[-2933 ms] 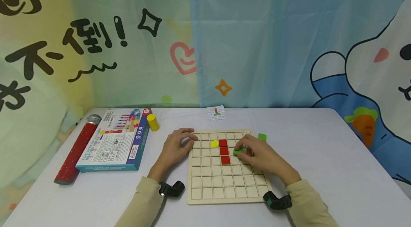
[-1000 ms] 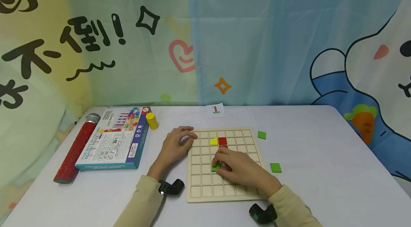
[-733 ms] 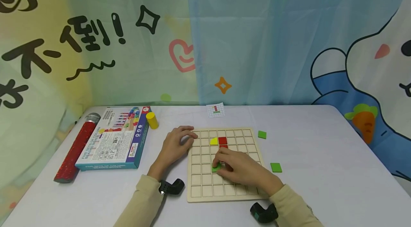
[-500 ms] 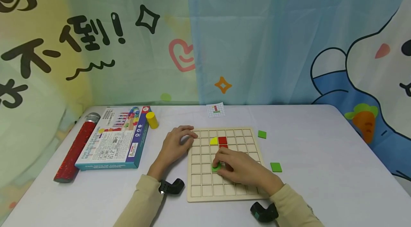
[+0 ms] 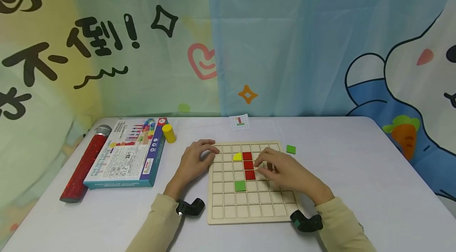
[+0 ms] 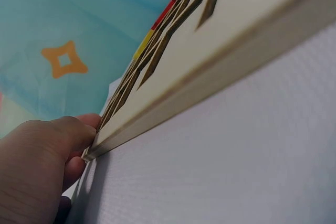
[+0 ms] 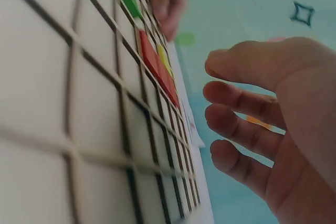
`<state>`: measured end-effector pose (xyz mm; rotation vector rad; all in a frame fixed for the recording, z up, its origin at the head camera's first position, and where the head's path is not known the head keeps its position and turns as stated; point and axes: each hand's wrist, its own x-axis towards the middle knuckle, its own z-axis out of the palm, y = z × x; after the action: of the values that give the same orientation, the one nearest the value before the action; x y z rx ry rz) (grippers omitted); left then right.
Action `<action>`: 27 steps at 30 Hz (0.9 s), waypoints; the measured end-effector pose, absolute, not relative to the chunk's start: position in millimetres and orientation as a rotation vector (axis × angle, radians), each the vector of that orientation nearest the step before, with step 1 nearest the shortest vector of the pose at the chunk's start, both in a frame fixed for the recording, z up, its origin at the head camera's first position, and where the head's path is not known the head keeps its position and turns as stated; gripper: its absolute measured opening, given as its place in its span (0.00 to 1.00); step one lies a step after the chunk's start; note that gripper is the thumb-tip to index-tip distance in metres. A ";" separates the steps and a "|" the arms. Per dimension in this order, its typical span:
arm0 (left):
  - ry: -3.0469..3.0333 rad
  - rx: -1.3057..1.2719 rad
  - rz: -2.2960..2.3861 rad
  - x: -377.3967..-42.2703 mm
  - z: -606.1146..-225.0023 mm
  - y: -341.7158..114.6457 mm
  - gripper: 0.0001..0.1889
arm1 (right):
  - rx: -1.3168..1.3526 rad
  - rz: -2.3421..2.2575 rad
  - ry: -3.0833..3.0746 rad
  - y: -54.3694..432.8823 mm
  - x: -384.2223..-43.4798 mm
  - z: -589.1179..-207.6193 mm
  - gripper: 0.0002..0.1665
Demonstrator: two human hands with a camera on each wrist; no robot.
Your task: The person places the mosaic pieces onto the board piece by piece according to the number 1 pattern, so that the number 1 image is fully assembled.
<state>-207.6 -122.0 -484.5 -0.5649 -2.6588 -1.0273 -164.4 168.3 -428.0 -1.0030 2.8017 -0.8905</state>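
A wooden grid board (image 5: 228, 212) lies on the white table. My left hand (image 5: 196, 161) grips its far left corner, with fingertips around the edge in the left wrist view. My right hand (image 5: 285, 168) hovers over the board's right half, fingers loosely bent and nothing between them in the right wrist view. Just left of its fingertips, three red squares (image 5: 248, 165) form a column, with a yellow piece (image 5: 237, 157) beside the top one. A green square tile (image 5: 240, 186) sits in a cell below and left of the red column.
Another green tile (image 5: 291, 149) lies off the board's far right corner. A small grid pattern card (image 5: 240, 122) rests behind the board. To the left are a boxed set (image 5: 121, 157), a yellow cylinder (image 5: 169, 134) and a red tube with a silvery end (image 5: 85, 168).
My right hand has let go of the green tile on the board and moved up and right. The red column is uncovered; my right arm now hides the nearer loose green tile. The left hand stays put.
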 end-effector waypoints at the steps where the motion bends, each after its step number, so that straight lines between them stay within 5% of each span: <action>1: -2.659 -0.564 -1.026 -207.5 -484.5 -122.0 0.07 | -0.980 -0.900 2.813 172.9 -166.6 -427.7 0.05; 13: -2.657 -0.548 -1.030 -206.7 -485.6 -123.1 0.07 | -0.735 -0.929 2.999 214.6 -185.7 -443.2 0.09; 21: -2.656 -0.558 -1.032 -207.1 -484.7 -122.0 0.07 | -0.564 -0.834 3.073 231.4 -189.1 -455.1 0.20; 27: -2.660 -0.557 -1.022 -207.9 -484.1 -121.3 0.07 | -0.550 -0.822 3.098 234.5 -189.5 -457.6 0.18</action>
<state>-207.9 -121.3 -484.1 -0.5566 -2.6605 -1.0224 -189.5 234.5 -457.6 -0.5497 3.0977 -0.8219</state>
